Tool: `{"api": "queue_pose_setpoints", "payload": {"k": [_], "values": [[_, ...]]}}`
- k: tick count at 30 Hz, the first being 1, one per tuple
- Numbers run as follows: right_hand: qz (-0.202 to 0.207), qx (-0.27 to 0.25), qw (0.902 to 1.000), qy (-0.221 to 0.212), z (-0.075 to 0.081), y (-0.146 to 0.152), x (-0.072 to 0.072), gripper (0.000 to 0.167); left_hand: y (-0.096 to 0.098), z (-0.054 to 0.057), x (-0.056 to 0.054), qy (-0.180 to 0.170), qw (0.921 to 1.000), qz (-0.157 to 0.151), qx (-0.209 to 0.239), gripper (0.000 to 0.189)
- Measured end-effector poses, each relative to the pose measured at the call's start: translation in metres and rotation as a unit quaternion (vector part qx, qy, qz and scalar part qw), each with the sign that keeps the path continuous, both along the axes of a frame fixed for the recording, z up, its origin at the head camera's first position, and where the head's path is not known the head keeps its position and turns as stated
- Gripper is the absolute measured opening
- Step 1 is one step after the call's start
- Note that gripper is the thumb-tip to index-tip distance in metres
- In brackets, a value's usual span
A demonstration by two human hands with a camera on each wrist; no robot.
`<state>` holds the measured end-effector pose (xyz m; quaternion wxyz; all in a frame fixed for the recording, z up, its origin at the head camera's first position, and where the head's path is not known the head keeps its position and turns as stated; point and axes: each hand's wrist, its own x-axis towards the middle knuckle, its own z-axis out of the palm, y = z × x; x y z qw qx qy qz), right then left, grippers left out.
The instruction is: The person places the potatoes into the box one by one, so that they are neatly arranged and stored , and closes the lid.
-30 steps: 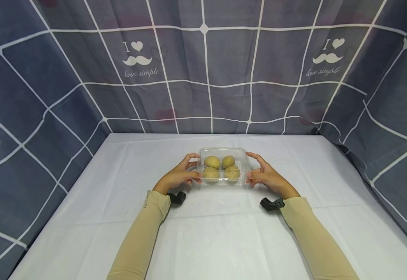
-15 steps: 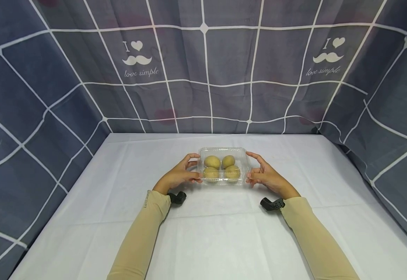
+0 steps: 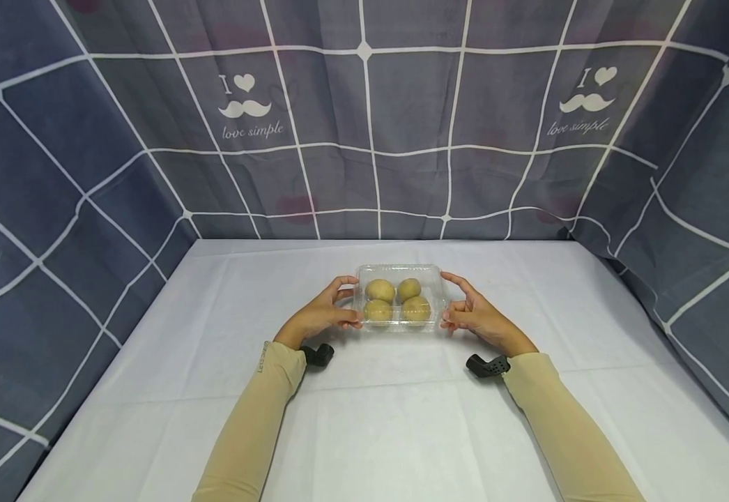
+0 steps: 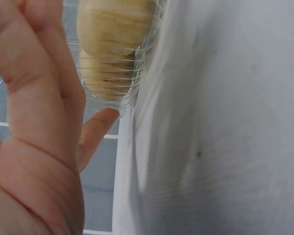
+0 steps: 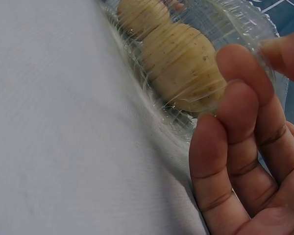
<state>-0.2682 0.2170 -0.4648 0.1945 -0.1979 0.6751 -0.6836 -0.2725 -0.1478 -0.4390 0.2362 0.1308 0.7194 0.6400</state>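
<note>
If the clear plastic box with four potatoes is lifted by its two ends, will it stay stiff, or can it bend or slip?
The clear plastic box looks thin and ribbed, so it would probably flex under a squeeze from the left hand and right hand. Four potatoes fill it, so it is likely heavy for such a shell and may sag in the middle. Its glossy walls could be slippery.

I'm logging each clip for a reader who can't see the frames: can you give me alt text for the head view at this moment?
A clear plastic box with four yellowish-brown potatoes sits on a white table, held between the left hand and the right hand, fingertips at its ends. Beige sleeves cover both forearms; a grey grid-patterned curtain encloses the table.
</note>
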Motion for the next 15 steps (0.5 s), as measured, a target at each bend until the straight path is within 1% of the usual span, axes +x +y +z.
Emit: {"api": "queue_pose_setpoints", "payload": {"k": [8,12,15], "values": [[-0.004,-0.001,0.9999,-0.01,-0.0017,-0.0006,0.0011,0.094,-0.0022,-0.0035,-0.0009,0.01,0.9999,-0.008,-0.011,0.081],[-0.002,0.004,0.9999,-0.015,-0.0007,-0.0004,0.0025,0.094,-0.0036,-0.0032,0.0009,0.016,0.9993,-0.015,-0.031,0.081],[-0.004,0.019,0.9997,-0.014,0.0012,0.0008,0.0031,0.094,-0.0053,-0.0031,0.0018,0.025,0.9982,-0.022,-0.05,0.08]]}}
